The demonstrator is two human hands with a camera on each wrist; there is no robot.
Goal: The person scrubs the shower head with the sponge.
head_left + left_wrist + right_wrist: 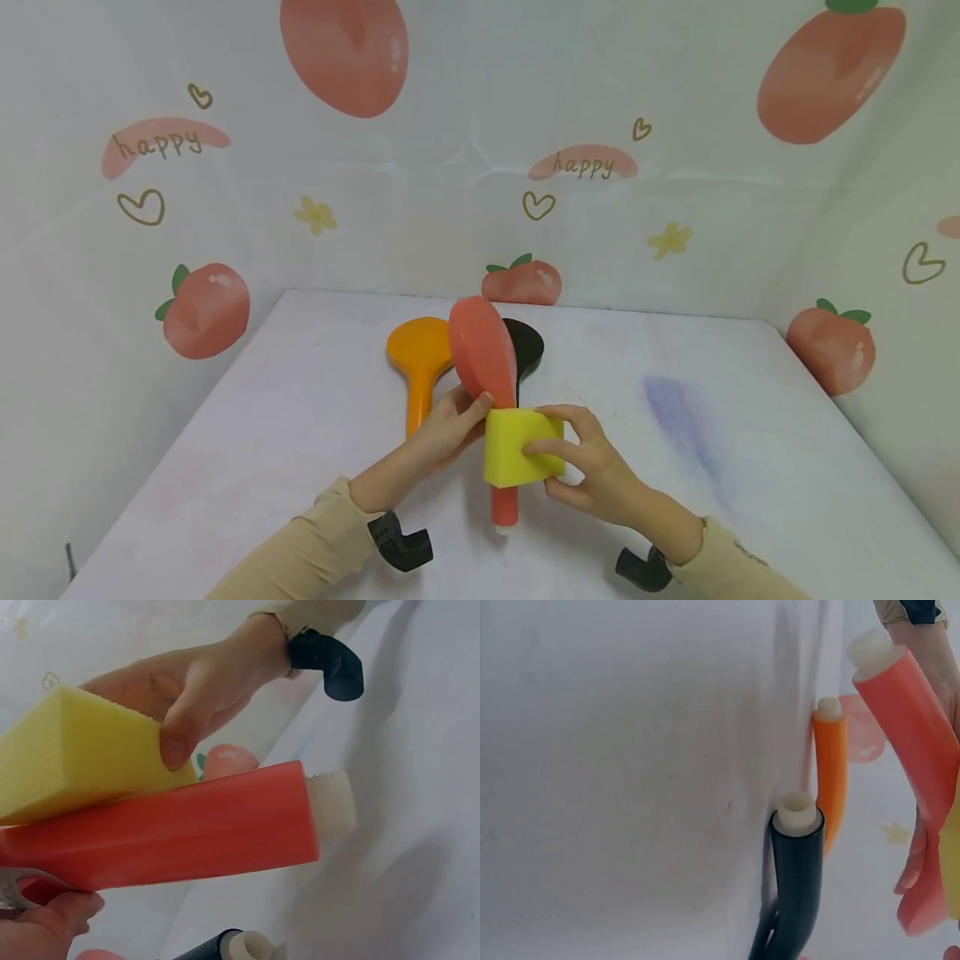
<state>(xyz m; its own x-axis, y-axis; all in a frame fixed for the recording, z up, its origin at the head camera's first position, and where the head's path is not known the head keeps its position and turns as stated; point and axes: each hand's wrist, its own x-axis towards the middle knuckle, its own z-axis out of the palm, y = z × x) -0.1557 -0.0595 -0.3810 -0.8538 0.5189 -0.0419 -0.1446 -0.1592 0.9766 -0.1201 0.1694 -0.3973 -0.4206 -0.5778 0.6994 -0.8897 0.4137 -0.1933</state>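
My left hand (447, 427) grips a coral-red handheld shower head (482, 346) near its neck, its head tilted upward. The shower head's pale threaded end (331, 806) points down toward me. A yellow sponge (517, 450) is pinched in my right hand (600, 475), with the thumb below and fingers over its top and front. In the left wrist view the sponge lies against the red handle (187, 832). Behind the held one, an orange shower head (422, 346) and a black shower head (527, 346) rest on the table, the black one partly hidden.
The white table (750, 467) carries a bluish smear (678, 417) to the right. A white cloth backdrop (450, 225) printed with fruit and hearts rises behind and beside it. Black wrist mounts (401, 543) sit at both cuffs.
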